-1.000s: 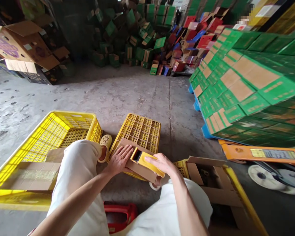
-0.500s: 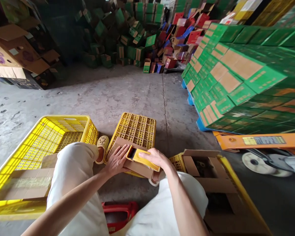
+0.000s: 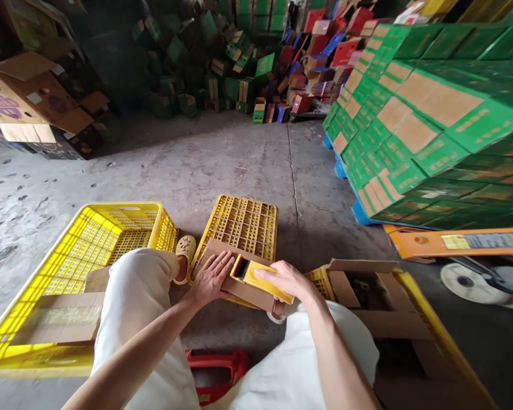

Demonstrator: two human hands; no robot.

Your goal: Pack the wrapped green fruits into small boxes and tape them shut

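Observation:
My left hand (image 3: 214, 277) lies flat, fingers spread, on a brown cardboard piece (image 3: 256, 294). The cardboard rests on an upturned yellow plastic crate (image 3: 243, 222) between my feet. My right hand (image 3: 287, 279) is wrapped round a yellow tool (image 3: 260, 278) with a dark opening at its left end. The tool lies against the cardboard, just right of my left hand's fingertips.
A yellow crate (image 3: 165, 230) on the left holds taped cardboard (image 3: 64, 316). Another, with open cardboard boxes (image 3: 378, 326), stands right. A red object (image 3: 216, 370) sits below. Stacked green boxes (image 3: 444, 148) and an orange pallet jack (image 3: 465, 241) are further right.
The whole view has shifted a little, so things appear slightly further right. Both hands, the yellow tool and the cardboard keep nearly the same places relative to the crate.

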